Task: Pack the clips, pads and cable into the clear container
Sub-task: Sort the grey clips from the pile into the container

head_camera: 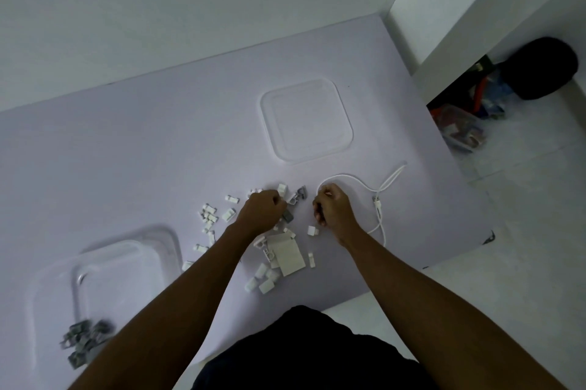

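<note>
Several small white clips [209, 215] lie scattered across the middle of the pale table. A few grey clips [299, 194] sit between my hands. A stack of white pads [288, 254] lies nearer me. The white cable [379, 199] loops to the right. The clear container [104, 275] stands at the left with several grey clips [85, 339] in its near corner. My left hand [261, 210] is closed over the clip pile; what it grips is hidden. My right hand [333, 208] is closed, fingers curled, beside the cable's loop.
A clear square lid [306, 121] lies flat farther back on the table. The table's right edge drops to a tiled floor, where a dark round object [539, 67] and a box of clutter [459, 126] sit. A white wall runs behind.
</note>
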A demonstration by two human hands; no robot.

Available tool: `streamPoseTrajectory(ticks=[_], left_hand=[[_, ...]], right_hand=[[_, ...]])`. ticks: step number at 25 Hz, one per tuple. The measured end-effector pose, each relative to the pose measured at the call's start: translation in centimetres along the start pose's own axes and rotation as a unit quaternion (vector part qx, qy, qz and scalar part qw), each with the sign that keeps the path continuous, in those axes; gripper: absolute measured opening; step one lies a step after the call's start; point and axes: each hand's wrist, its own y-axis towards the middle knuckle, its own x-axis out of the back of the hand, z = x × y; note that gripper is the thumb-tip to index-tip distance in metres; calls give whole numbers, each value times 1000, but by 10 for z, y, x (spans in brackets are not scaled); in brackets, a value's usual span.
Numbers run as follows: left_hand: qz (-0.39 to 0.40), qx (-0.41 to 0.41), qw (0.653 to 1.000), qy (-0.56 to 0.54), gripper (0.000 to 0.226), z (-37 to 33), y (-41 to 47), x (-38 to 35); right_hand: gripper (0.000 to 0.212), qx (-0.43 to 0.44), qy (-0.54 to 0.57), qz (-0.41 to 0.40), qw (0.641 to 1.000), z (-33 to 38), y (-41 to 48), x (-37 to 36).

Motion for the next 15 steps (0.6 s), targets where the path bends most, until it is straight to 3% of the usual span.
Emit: streamPoseTrajectory(ticks=[2, 4, 8, 11, 15], left_hand=[[26, -17, 999, 28, 29, 0, -2, -1], [16, -16, 998, 58, 28, -1, -5, 0], [42, -23, 993, 109, 41, -7, -12, 1], [72, -26, 989, 123, 57, -13, -13, -3], [44, -21, 978, 203, 57, -12, -12, -17]], right_hand=[[3, 107, -158, -13, 981, -4, 7, -2], [14, 180, -283, 34, 941, -3, 11, -5], [32, 143, -433, 77, 886, 3, 18, -12], [27, 125, -430, 54, 892, -1, 18, -12], [27, 91, -252, -16, 963, -6, 13, 0]])
